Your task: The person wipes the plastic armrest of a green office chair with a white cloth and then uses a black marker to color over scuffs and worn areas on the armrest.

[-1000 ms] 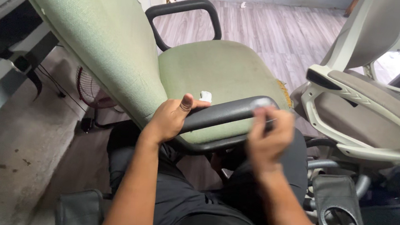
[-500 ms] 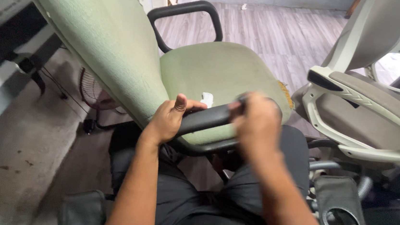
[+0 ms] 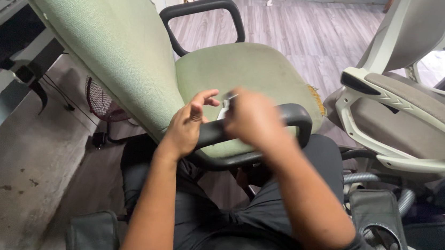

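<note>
A pale green office chair (image 3: 248,71) stands tipped in front of me, its backrest (image 3: 106,40) leaning to the left. My left hand (image 3: 186,126) rests its heel on the near black armrest (image 3: 299,121), fingers lifted and apart. My right hand (image 3: 252,118) is blurred over the middle of that armrest, its back towards the camera, fingertips at a small white label (image 3: 227,104). Whether it pinches the label is hidden. My legs in dark trousers (image 3: 246,218) sit under the armrest.
The far black armrest (image 3: 203,8) rises behind the seat. A grey and white chair (image 3: 412,104) stands close on the right, with a grey hose (image 3: 360,177) and a black cup-holder part (image 3: 379,235) below it. A small fan (image 3: 103,106) sits on the floor at left.
My right hand slid left along the near armrest, from its right end to the white label. My left hand's fingers lifted off the armrest and spread.
</note>
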